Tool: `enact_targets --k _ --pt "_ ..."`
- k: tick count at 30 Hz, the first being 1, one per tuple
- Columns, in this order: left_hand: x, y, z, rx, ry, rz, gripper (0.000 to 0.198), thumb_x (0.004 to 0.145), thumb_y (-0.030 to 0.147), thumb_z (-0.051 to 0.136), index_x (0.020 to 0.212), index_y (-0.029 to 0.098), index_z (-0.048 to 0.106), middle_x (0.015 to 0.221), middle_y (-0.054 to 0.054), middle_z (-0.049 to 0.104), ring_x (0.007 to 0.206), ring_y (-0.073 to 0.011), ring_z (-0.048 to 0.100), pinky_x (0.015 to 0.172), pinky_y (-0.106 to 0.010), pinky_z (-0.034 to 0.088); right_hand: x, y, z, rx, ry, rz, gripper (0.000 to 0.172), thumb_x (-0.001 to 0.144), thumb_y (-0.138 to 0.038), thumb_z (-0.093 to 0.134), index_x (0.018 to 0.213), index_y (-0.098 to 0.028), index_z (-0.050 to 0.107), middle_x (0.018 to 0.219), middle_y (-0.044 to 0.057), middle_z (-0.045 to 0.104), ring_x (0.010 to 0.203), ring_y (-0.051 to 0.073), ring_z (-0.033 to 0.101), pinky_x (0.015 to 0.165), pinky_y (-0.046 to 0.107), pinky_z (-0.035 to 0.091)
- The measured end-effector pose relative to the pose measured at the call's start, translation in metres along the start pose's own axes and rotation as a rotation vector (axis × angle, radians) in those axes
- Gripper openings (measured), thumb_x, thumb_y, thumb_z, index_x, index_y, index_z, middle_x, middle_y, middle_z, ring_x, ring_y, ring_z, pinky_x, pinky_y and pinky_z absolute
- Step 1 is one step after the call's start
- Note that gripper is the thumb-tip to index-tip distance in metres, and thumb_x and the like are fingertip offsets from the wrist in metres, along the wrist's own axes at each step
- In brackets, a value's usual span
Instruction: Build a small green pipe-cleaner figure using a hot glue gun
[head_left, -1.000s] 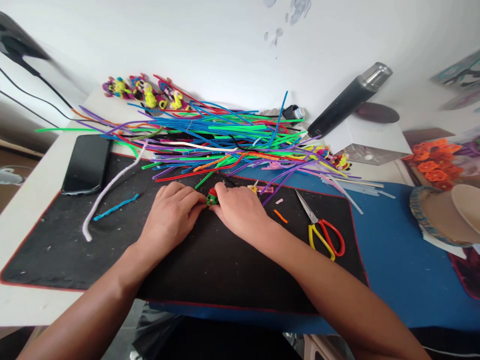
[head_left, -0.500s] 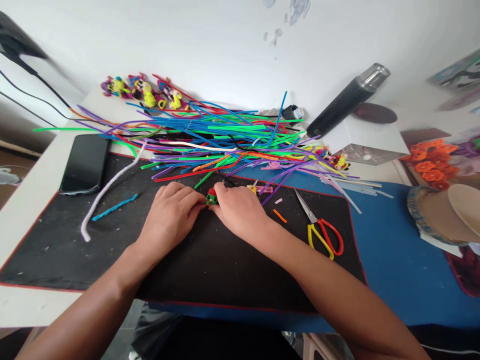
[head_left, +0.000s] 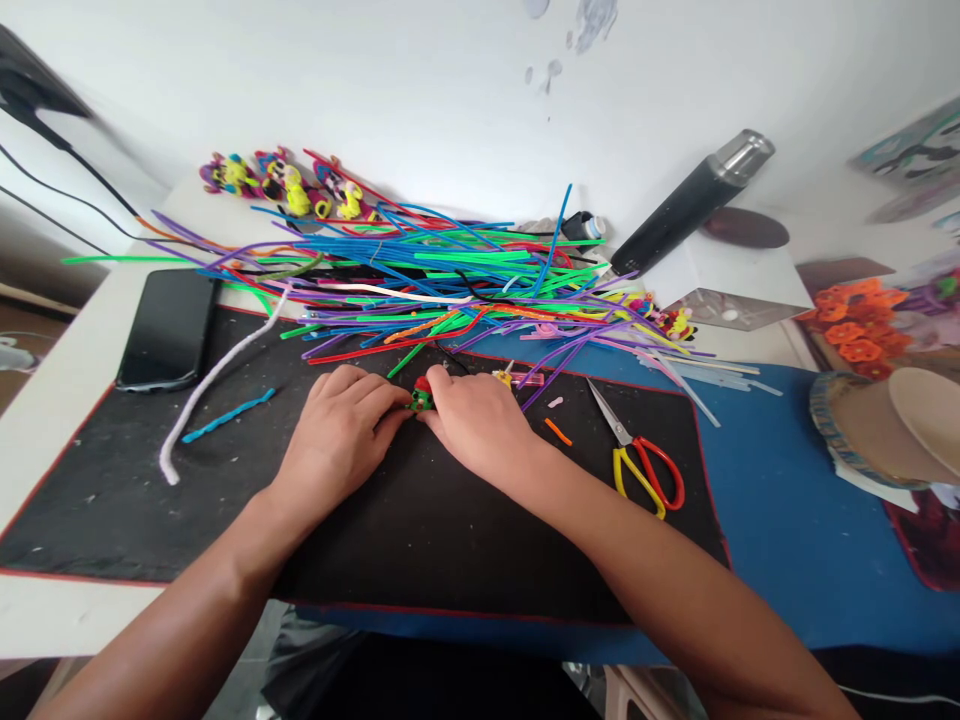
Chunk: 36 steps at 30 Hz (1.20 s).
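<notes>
Between my hands is a small green and red figure (head_left: 421, 397), partly covered by my fingers. My left hand (head_left: 339, 430) pinches its left side with thumb and forefinger. On its other side, the fingers of my right hand (head_left: 480, 415) are closed on it from above and the right. Both hands rest over the black mat (head_left: 450, 540). Scissors (head_left: 632, 450) with red and yellow handles lie partly open to the right, near a short orange piece (head_left: 558, 432). A twisted blue piece (head_left: 229, 415) and a thick white strip (head_left: 187, 415) lie to the left.
A heap of coloured fuzzy stems (head_left: 450, 260) spans the mat's back edge. Small colourful figures (head_left: 300, 190) and a phone (head_left: 169, 328) are at the left. A black flask (head_left: 686, 205), a white box (head_left: 750, 285) and a beige round object (head_left: 862, 420) stand at the right.
The view has shifted very slightly. Both hands keep their hold on the small figure, with no clear movement.
</notes>
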<state>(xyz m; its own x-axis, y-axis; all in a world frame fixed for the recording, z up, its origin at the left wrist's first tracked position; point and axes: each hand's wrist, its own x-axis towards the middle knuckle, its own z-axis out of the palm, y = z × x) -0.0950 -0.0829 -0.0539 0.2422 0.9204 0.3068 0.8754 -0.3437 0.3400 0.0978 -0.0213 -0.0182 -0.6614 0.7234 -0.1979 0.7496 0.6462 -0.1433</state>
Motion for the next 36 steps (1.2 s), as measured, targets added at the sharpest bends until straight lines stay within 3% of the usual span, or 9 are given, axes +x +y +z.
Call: enact_targets --k 6,15,20,28,33,36 --pt "0.0 -0.003 -0.001 -0.059 0.092 -0.067 0.02 0.107 0.038 0.064 0.104 0.023 0.078 0.097 -0.007 0.082 0.093 -0.0312 0.07 0.089 -0.047 0.054 -0.001 -0.001 -0.003 0.008 -0.032 0.014 0.028 0.111 -0.038 0.067 0.124 -0.014 0.063 0.097 0.015 0.083 0.088 0.031 0.081 0.076 0.039 0.053" --pt "-0.002 -0.013 0.003 -0.14 0.186 -0.171 0.018 0.105 0.036 0.065 0.103 0.023 0.077 0.092 -0.006 0.081 0.092 -0.0293 0.071 0.089 -0.043 0.056 0.0 -0.002 -0.009 0.004 -0.024 0.001 0.024 0.11 -0.036 0.069 0.122 -0.015 0.066 0.098 0.013 0.084 0.091 0.03 0.081 0.077 0.038 0.053" --pt "-0.003 -0.014 0.0 -0.148 0.252 -0.196 0.018 0.106 0.035 0.064 0.101 0.023 0.076 0.094 -0.007 0.08 0.093 -0.028 0.07 0.088 -0.041 0.056 -0.001 -0.004 -0.007 0.013 -0.022 0.004 0.032 0.109 -0.038 0.071 0.13 -0.015 0.066 0.105 0.014 0.084 0.094 0.03 0.081 0.08 0.039 0.055" --pt "-0.002 -0.016 0.002 -0.184 0.232 -0.274 0.021 0.105 0.035 0.061 0.098 0.023 0.077 0.094 -0.007 0.081 0.094 -0.0274 0.069 0.089 -0.042 0.056 -0.007 -0.004 -0.009 0.032 -0.026 0.025 0.038 0.108 -0.038 0.072 0.138 -0.015 0.064 0.111 0.014 0.085 0.097 0.031 0.082 0.083 0.04 0.056" --pt "-0.002 -0.017 0.0 -0.207 0.238 -0.339 0.023 0.104 0.038 0.06 0.099 0.024 0.077 0.096 -0.007 0.081 0.096 -0.0282 0.07 0.091 -0.042 0.056 -0.019 0.002 -0.006 0.145 0.12 0.04 0.04 0.11 -0.036 0.068 0.146 -0.018 0.065 0.11 0.011 0.086 0.093 0.028 0.082 0.079 0.036 0.053" --pt "-0.001 -0.018 0.0 -0.221 0.26 -0.379 0.023 0.103 0.04 0.061 0.099 0.024 0.077 0.098 -0.007 0.081 0.094 -0.0279 0.069 0.088 -0.04 0.056 -0.036 0.007 0.008 0.272 0.269 0.075 0.027 0.112 -0.035 0.062 0.132 -0.023 0.075 0.098 0.006 0.086 0.088 0.024 0.081 0.077 0.032 0.048"
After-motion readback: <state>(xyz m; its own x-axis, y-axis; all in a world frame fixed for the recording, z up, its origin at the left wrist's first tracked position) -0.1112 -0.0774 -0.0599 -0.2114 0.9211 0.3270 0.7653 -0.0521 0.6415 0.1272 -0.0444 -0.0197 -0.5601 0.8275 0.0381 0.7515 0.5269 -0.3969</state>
